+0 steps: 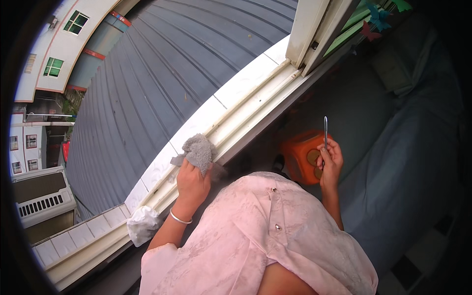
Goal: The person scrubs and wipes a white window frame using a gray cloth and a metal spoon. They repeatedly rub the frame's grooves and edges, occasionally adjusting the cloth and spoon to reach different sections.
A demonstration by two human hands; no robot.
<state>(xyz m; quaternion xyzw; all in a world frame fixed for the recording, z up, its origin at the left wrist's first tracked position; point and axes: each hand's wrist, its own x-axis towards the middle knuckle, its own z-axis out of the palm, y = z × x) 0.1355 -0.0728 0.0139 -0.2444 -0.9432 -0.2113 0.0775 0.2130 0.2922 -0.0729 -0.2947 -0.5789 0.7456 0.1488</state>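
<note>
My left hand (193,184) grips a grey terry cloth (199,148), bunched up over the sliding-window track (243,114). Specks of dirt dot the pale frame and its grooves. In my right hand (330,162) a slim metal utensil (325,127), possibly a spoon handle, points upward; its lower end is hidden by my fingers. That hand is held away from the window, above an orange plastic stool or container (300,151). Behind my left wrist, a crumpled white cloth or tissue (143,225) lies on the track.
Upright window frames (308,37) stand at the track's far end, with butterfly decorations (378,16) beside them. White tiles (195,118) edge the sill outside, above a grey corrugated metal roof (155,81). An air-conditioner unit (44,201) sits outside. Blue-grey fabric (398,155) hangs or lies at right.
</note>
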